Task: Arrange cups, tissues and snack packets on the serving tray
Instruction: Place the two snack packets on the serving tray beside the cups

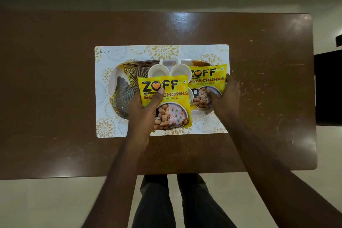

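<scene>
A serving tray (122, 83) with a gold and black leaf pattern lies on a white placemat (111, 53). Two white cups (158, 71) (179, 70) stand side by side at the tray's far edge; a third white cup (191, 94) peeks out between the packets. My left hand (142, 111) grips a yellow soya chunks packet (166, 102) over the tray's middle, thumb on its front. My right hand (224, 96) holds a second yellow packet (207, 81) on the tray's right end. No tissues are visible.
The placemat sits in the middle of a brown wooden table (55, 79). A dark chair (328, 87) stands beyond the table's right edge. My legs show below the near edge, over a pale floor.
</scene>
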